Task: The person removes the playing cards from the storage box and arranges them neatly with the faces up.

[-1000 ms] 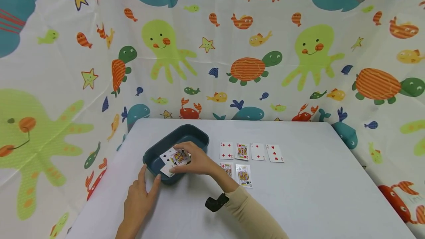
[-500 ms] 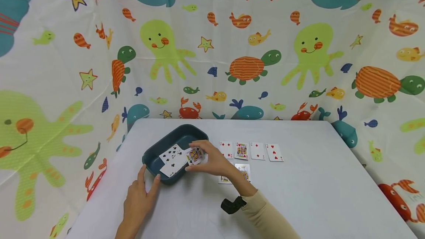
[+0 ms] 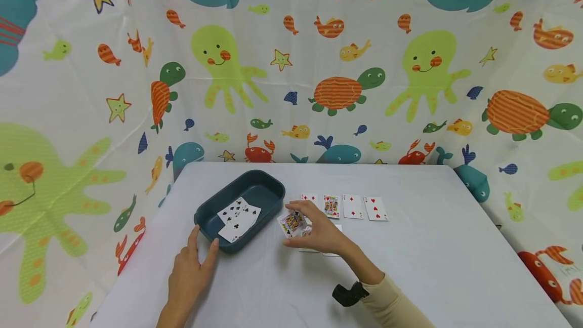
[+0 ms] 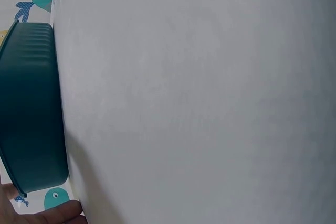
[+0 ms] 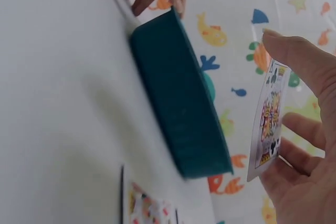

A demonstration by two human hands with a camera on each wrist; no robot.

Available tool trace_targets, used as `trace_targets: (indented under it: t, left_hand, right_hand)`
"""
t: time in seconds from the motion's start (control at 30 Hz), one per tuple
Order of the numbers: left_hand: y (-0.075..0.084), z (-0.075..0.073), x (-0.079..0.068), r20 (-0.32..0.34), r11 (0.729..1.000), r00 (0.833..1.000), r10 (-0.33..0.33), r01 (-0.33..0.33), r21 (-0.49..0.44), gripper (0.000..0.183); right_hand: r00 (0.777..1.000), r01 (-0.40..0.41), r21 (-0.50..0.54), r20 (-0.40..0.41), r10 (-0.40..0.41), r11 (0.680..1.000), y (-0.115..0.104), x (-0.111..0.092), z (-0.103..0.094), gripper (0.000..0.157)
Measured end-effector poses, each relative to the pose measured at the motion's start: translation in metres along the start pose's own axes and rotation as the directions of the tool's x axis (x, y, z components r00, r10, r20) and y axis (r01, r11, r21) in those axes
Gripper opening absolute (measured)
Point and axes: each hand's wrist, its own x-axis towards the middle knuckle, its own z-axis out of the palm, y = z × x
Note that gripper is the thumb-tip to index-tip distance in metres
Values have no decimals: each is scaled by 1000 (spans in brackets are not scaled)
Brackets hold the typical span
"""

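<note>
My right hand [image 3: 321, 229] pinches a face card of clubs [image 3: 292, 223] by its edges, between thumb and fingers. It holds the card above the table, just right of the dark teal tray [image 3: 279, 203]. The right wrist view shows the face card [image 5: 270, 116] side-on, with the thumb at its top end. Inside the tray lie several black-suit cards [image 3: 238, 219], face up and overlapping. My left hand [image 3: 189, 270] is at the tray's near left corner, index fingertip and thumb at the rim, fingers relaxed.
A row of face-up red cards [image 3: 352, 206] lies right of the tray. Below that row, two more cards [image 3: 332, 254] are mostly hidden behind my right hand. A white cloth [image 3: 437, 257] covers the table, and a sea-animal curtain [image 3: 291, 65] stands around it.
My right hand has carried the face card out of the tray and to the right, over the table. The left hand has stayed at the tray corner.
</note>
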Motion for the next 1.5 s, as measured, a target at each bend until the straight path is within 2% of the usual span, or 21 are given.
trace_targets:
  t: [0.2, 0.43, 0.77, 1.03, 1.17, 1.37, 1.5]
  left_hand:
    - [0, -1, 0, 5, 1000, 1000, -6, 6, 3, 88]
    - [1, 0, 1, 12, 1000, 1000, -8, 8, 10, 88]
    - [3, -1, 2, -1, 1000, 1000, 6, -6, 2, 86]
    - [1, -1, 4, -3, 1000, 1000, 14, -14, -2, 86]
    - [0, 0, 4, -7, 1000, 1000, 12, -12, -4, 86]
    - [-2, 1, 3, -6, 1000, 1000, 1, -1, -4, 87]
    - [-2, 1, 4, -8, 1000, 1000, 5, -5, -3, 87]
  right_hand:
    - [1000, -9, -51, -28, 7, 999, 16, -19, -8, 81]
    - [996, -85, -85, -40, 81, 993, 29, -39, -22, 89]
    - [992, -125, -229, -40, 119, 965, 50, -65, -49, 96]
    - [986, -141, -340, 40, 164, 930, 67, -76, -72, 96]
    - [979, -119, -367, 113, 171, 923, 69, -78, -82, 95]
    - [946, -86, -401, 254, 201, 912, 70, -77, -92, 94]
    - [920, -73, -421, 321, 224, 904, 71, -73, -98, 95]
